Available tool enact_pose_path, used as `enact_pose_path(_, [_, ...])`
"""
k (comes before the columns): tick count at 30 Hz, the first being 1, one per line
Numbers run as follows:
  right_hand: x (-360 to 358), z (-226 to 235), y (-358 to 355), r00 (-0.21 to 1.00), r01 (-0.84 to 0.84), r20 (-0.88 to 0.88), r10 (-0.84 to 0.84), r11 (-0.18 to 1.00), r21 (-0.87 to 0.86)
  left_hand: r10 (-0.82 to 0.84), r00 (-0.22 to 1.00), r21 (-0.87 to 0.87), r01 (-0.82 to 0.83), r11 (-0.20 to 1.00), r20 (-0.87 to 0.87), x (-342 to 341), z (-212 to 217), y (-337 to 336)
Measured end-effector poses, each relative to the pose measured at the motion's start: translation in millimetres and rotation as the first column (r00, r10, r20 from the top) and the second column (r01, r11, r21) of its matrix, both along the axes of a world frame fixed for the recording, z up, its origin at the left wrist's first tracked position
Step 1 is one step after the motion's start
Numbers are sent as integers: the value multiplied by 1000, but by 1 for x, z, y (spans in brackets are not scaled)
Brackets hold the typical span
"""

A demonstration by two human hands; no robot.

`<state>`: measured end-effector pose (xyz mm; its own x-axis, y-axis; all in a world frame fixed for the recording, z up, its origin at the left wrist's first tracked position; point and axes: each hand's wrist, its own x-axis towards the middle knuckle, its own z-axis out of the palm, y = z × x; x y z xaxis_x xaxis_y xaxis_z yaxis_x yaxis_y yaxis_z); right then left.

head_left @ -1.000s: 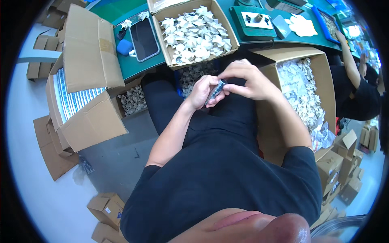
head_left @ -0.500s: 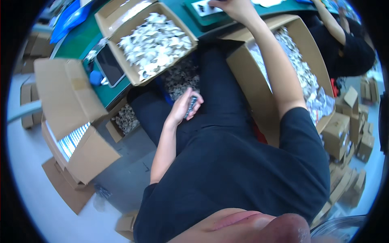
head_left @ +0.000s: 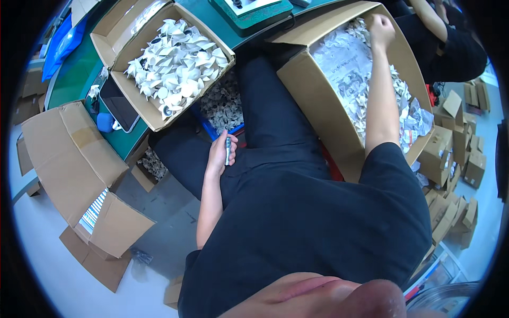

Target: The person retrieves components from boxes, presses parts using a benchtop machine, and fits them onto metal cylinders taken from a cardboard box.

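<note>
Clasping part-hidden cylinder (head_left: 228, 152) in left hand (head_left: 217, 155) — at carton (head_left: 318, 111) with right hand (head_left: 382, 33), cannot tell whether finger-spread or pinching.

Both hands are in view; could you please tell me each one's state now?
Left hand: closed, holding a slim grey cylinder.
Right hand: looks curled; whether it holds anything cannot be told.

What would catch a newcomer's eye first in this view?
Probably the heap of pale, finned pieces in the open cardboard box at the upper left. Next comes the large carton at the upper right, with the right hand over or in its far end. Near the middle, the left hand holds a small, shiny cylinder above the dark-clothed lap.
</note>
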<state>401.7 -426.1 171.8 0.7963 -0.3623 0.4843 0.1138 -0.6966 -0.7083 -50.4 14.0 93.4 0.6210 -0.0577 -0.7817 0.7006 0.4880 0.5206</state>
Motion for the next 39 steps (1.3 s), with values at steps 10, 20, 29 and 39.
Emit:
enact_pose_path(10, [2,-85,-49,851,54,-420,-316,847,-529,21,1000,2,-21,1000,0,13,-13,-5])
enact_pose_path(20, [-32,9,-24,922,-290,-91,377,826,484,96,995,-1,-96,995,-7,8,-19,5])
enact_pose_path(29, [-48,90,230,288,-571,131,949,61,818,93,996,-36,-92,995,19,8,-24,-1])
enact_pose_path(39, [-51,120,258,240,-527,-247,939,340,779,138,989,-65,-134,989,57,3,-26,11])
